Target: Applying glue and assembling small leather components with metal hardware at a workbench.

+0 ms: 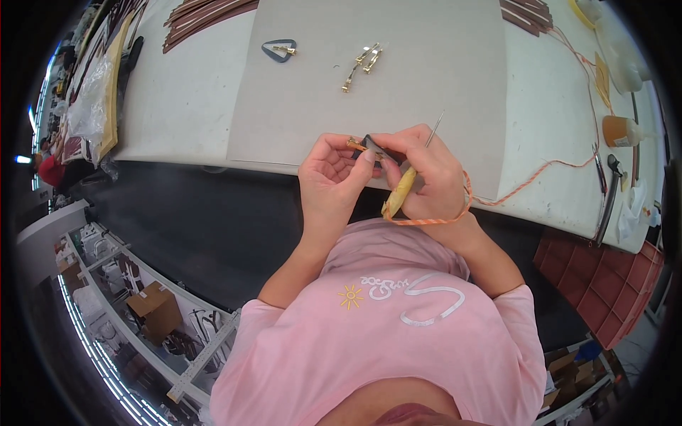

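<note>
Above the near edge of the table, my two hands meet over a small dark piece point(368, 141) with gold metal hardware point(354, 144) on it. My left hand point(332, 170) is closed, pinching this piece between thumb and fingers. My right hand point(435, 174) is closed too; its fingertips touch the piece's other side. Tucked in that same hand is an awl-like tool with a yellow handle point(402, 190), its thin metal shaft point(435, 129) pointing up and away. An orange twisted cord point(465, 195) loops by the right wrist. Fingers hide much of the dark piece.
Several gold clasps point(362, 67) lie on the grey mat point(305, 99). Left of them sits a dark triangular piece point(278, 50) with a gold clasp. Brown strips point(206, 21) fill the far left. A bottle point(621, 132) and a hammer point(611, 192) are at right.
</note>
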`<state>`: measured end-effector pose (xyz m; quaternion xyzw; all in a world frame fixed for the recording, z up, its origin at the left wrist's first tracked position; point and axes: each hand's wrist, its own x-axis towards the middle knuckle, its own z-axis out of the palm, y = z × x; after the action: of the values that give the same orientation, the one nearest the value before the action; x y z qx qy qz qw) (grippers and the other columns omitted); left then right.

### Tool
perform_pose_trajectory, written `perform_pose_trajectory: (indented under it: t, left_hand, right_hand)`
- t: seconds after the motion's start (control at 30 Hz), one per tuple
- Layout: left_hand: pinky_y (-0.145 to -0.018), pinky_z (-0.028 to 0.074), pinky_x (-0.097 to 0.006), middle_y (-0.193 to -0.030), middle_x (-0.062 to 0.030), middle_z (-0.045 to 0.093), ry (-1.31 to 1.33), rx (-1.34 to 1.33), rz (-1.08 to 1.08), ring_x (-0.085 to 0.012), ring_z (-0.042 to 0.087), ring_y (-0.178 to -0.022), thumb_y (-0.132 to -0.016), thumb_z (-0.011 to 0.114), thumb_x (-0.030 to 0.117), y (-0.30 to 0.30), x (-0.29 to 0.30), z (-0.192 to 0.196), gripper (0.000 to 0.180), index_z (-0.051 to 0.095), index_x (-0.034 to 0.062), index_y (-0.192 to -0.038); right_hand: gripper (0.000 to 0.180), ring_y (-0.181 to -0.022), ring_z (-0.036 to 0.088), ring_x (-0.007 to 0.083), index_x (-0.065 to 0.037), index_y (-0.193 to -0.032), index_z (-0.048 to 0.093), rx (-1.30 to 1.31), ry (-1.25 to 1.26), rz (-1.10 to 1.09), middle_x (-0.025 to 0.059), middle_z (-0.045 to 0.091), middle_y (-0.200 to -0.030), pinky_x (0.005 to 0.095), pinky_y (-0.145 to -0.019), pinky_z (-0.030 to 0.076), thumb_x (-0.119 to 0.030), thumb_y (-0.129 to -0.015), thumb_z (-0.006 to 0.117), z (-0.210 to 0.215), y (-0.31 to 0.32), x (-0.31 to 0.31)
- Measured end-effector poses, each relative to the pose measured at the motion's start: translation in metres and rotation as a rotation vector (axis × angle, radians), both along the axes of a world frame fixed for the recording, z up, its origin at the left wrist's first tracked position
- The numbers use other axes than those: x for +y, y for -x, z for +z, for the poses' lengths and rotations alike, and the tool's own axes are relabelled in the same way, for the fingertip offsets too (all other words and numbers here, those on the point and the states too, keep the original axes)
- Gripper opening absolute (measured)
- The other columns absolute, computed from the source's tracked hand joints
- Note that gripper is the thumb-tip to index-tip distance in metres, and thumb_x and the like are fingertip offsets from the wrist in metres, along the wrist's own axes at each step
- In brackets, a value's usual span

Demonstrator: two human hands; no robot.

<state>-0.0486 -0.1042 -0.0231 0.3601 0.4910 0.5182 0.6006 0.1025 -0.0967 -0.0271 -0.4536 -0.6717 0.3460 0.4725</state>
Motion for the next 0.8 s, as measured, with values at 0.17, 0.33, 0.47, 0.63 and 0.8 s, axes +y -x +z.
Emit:
perform_pose_trajectory:
  t: [0.17, 0.33, 0.47, 0.63, 0.8]
  left_hand:
    - [-0.073, 0.057, -0.024, -0.093, -0.0091, 0.065, 0.006, -0.003, 0.038, -0.0118, 0.066, -0.081, -0.089, 0.064, -0.002, -0.002, 0.002, -0.002, 0.013, 0.055, -0.0023, -0.099]
    - [-0.072, 0.057, -0.025, -0.092, -0.0084, 0.064, -0.001, -0.033, 0.070, -0.0111, 0.065, -0.081, -0.090, 0.064, -0.002, 0.000, -0.002, -0.001, 0.012, 0.056, -0.0024, -0.098]
    - [-0.071, 0.057, -0.025, -0.092, -0.0079, 0.064, 0.011, -0.056, 0.085, -0.0107, 0.064, -0.081, -0.090, 0.064, -0.001, 0.004, -0.002, -0.001, 0.012, 0.056, -0.0020, -0.098]
    - [-0.072, 0.056, -0.026, -0.092, -0.0078, 0.063, 0.065, -0.189, 0.124, -0.0116, 0.064, -0.081, -0.090, 0.063, 0.001, 0.007, 0.000, 0.003, 0.013, 0.055, -0.0010, -0.100]
    - [-0.073, 0.057, -0.027, -0.092, -0.0071, 0.063, 0.012, -0.173, 0.135, -0.0111, 0.064, -0.081, -0.091, 0.062, 0.000, 0.004, -0.002, 0.005, 0.011, 0.056, -0.0001, -0.100]
  right_hand:
    - [0.034, -0.072, 0.057, 0.0253, -0.003, -0.104, 0.065, -0.218, -0.252, -0.064, 0.0084, 0.059, -0.084, 0.0350, -0.058, 0.046, 0.003, -0.072, 0.073, -0.008, -0.001, 0.001]
    - [0.026, -0.071, 0.057, 0.0252, -0.003, -0.095, 0.062, -0.288, -0.302, -0.102, 0.0084, 0.058, -0.080, 0.0355, -0.058, 0.046, 0.000, -0.072, 0.075, -0.007, 0.000, -0.005]
    - [0.023, -0.071, 0.058, 0.0235, -0.002, -0.093, 0.062, -0.302, -0.223, -0.062, 0.0093, 0.058, -0.081, 0.0341, -0.059, 0.048, -0.002, -0.075, 0.076, -0.003, -0.007, -0.011]
    - [0.017, -0.073, 0.060, 0.0113, 0.000, -0.099, 0.065, 0.222, 0.341, -0.024, 0.0046, 0.062, -0.085, 0.0246, -0.066, 0.049, -0.005, -0.085, 0.073, 0.009, -0.004, -0.011]
    - [0.018, -0.073, 0.059, 0.0100, 0.001, -0.101, 0.065, 0.198, 0.351, -0.001, 0.0037, 0.064, -0.085, 0.0236, -0.066, 0.049, -0.002, -0.084, 0.071, 0.013, 0.001, -0.009]
